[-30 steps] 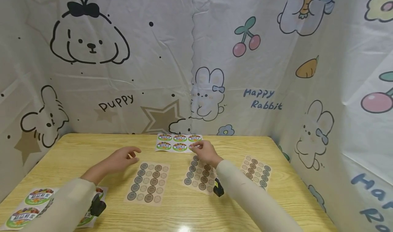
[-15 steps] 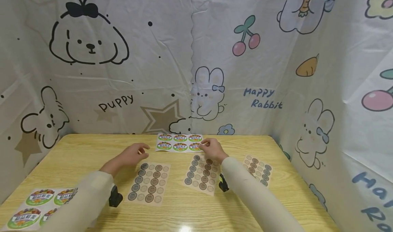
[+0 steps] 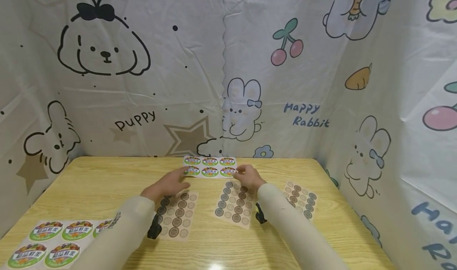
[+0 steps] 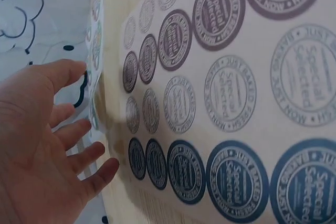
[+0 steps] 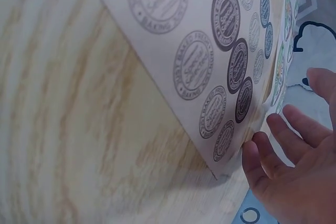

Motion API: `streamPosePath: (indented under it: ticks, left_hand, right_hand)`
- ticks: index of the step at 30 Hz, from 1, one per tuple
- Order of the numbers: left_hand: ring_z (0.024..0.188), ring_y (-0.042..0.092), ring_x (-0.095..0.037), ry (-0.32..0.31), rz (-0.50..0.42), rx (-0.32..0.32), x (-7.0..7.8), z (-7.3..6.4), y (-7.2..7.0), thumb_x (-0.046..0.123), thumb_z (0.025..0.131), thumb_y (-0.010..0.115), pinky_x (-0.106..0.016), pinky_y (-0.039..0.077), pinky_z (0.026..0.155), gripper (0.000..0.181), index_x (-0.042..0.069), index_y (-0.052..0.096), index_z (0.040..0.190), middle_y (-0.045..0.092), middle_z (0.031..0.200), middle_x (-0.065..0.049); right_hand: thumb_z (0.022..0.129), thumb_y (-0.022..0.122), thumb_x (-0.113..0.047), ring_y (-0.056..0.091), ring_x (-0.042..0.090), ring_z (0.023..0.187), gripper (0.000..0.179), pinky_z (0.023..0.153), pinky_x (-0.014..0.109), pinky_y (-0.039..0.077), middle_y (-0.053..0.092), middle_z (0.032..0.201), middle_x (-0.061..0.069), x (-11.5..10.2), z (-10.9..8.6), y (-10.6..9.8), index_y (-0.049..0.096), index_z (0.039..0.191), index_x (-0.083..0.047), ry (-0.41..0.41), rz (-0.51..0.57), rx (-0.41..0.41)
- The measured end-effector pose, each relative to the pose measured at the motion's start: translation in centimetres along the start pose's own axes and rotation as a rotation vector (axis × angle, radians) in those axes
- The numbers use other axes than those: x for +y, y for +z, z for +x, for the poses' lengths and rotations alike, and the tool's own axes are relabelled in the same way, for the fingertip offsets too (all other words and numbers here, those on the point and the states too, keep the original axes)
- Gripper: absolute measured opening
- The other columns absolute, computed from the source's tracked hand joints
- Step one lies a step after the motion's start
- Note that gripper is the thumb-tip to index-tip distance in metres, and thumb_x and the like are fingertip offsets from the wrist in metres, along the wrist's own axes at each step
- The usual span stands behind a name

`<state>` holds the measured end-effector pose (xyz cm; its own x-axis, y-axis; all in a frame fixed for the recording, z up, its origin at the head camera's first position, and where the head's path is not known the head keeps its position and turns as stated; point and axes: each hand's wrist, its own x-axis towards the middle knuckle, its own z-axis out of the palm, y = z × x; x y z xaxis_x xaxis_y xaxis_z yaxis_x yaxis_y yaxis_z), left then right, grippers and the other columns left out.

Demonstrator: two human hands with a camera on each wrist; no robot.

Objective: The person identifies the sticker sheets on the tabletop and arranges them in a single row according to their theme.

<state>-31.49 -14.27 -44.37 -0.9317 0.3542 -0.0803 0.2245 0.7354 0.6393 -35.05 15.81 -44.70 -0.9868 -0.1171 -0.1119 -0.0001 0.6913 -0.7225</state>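
A white sheet of oval fruit-label stickers [image 3: 210,167] lies at the table's back edge. By its left edge is my left hand [image 3: 169,184], fingers spread and slightly bent; the left wrist view shows nothing held in that hand [image 4: 44,140]. At the sheet's right edge, my right hand [image 3: 250,177] reaches its fingertips to the lower corner. In the right wrist view the fingers [image 5: 286,132] are loosely bent beside the sheet; whether they touch it is unclear. Beneath my left forearm is a tan sheet of round "Special Selected" stickers [image 3: 185,212], partly covered.
Another tan sticker sheet [image 3: 232,206] lies in the middle, with a third [image 3: 303,198] to the right, partly behind my right sleeve. A larger fruit-label sheet [image 3: 46,248] is at the front left, partly under my left sleeve. Printed cloth [image 3: 185,71] walls the wooden table [image 3: 221,246].
My left hand has moved right and reached the left edge of the back sticker sheet. My right hand has slid slightly right, from over the corner sticker to the sheet's right edge.
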Motion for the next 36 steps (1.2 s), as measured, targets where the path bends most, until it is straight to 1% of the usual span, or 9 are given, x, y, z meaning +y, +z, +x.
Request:
streamPosePath:
  ticks: [7,11,14,16,18,21,25,29,36]
  left_hand:
    - [0.143,0.039,-0.05,-0.046,0.098,-0.004,-0.3,-0.2,0.3,0.026,0.103,0.057,-0.062,0.035,0.114,0.071,0.003,0.022,0.16,0.04,0.156,-0.029]
    - [0.134,0.051,-0.047,-0.064,0.133,0.038,-0.6,-0.5,0.0,0.024,0.103,0.055,-0.06,0.043,0.107,0.066,0.003,0.026,0.159,0.053,0.146,-0.027]
    - [0.1,0.067,-0.037,-0.076,0.153,0.081,-0.9,-0.7,-0.4,0.019,0.102,0.054,-0.049,0.053,0.084,0.063,0.003,0.029,0.158,0.066,0.125,-0.02]
    - [0.078,0.063,-0.026,-0.091,0.165,0.106,-1.0,-0.8,-0.5,0.016,0.101,0.052,-0.04,0.049,0.069,0.062,0.003,0.03,0.158,0.069,0.107,-0.013]
    - [0.068,0.053,-0.022,-0.105,0.173,0.118,-1.2,-0.8,-0.6,0.013,0.1,0.051,-0.036,0.042,0.064,0.063,0.004,0.029,0.158,0.065,0.094,-0.01]
    - [0.088,0.064,-0.029,-0.095,0.209,0.131,-1.5,-0.8,-0.4,0.009,0.098,0.051,-0.044,0.052,0.079,0.06,-0.002,0.035,0.154,0.069,0.108,-0.019]
    - [0.124,0.06,-0.042,-0.09,0.253,0.116,-1.8,-0.8,-0.1,0.008,0.096,0.053,-0.056,0.046,0.105,0.05,-0.008,0.049,0.144,0.059,0.138,-0.029]
    - [0.114,0.064,-0.037,-0.099,0.254,0.127,-2.1,-0.9,-0.1,0.01,0.098,0.057,-0.054,0.05,0.098,0.038,-0.004,0.062,0.134,0.065,0.131,-0.024]
    - [0.08,0.056,-0.02,-0.075,0.233,0.159,-3.0,-0.7,-0.1,0.016,0.097,0.068,-0.039,0.049,0.075,0.016,0.005,0.07,0.107,0.068,0.099,-0.009]
  right_hand:
    - [0.101,0.058,-0.018,0.057,0.038,0.128,0.04,0.11,0.051,0.044,0.064,0.132,0.022,-0.2,0.0,0.3,0.059,0.135,0.004,-0.084,-0.077,-0.03]
    - [0.102,0.056,-0.014,0.061,0.033,0.112,0.039,0.094,0.044,0.052,0.063,0.133,0.02,-0.6,0.0,0.7,0.058,0.138,0.001,-0.071,-0.064,-0.048]
    - [0.102,0.055,-0.01,0.061,0.031,0.11,0.037,0.086,0.039,0.052,0.063,0.132,0.02,-0.9,0.1,1.1,0.059,0.137,-0.001,-0.071,-0.06,-0.059]
    - [0.101,0.055,-0.008,0.061,0.029,0.113,0.036,0.088,0.039,0.053,0.064,0.13,0.02,-1.0,0.2,1.3,0.061,0.136,-0.002,-0.088,-0.087,-0.062]
    - [0.102,0.055,-0.008,0.062,0.029,0.111,0.034,0.09,0.041,0.053,0.066,0.126,0.02,-1.1,0.2,1.5,0.063,0.135,-0.002,-0.111,-0.134,-0.069]
    - [0.102,0.055,-0.009,0.062,0.027,0.104,0.032,0.091,0.043,0.052,0.067,0.124,0.019,-1.2,0.2,1.7,0.066,0.131,-0.002,-0.141,-0.193,-0.081]
    - [0.102,0.056,-0.011,0.064,0.028,0.107,0.027,0.097,0.044,0.052,0.069,0.125,0.019,-1.3,0.2,1.9,0.071,0.123,-0.001,-0.16,-0.217,-0.093]
    - [0.102,0.059,-0.012,0.067,0.029,0.11,0.023,0.099,0.044,0.053,0.073,0.118,0.016,-1.2,0.2,1.8,0.075,0.113,-0.001,-0.162,-0.225,-0.082]
    - [0.095,0.069,-0.011,0.058,0.016,0.078,0.012,0.073,0.028,0.048,0.072,0.089,0.007,-1.0,0.5,2.0,0.077,0.089,-0.005,-0.147,-0.212,-0.074]
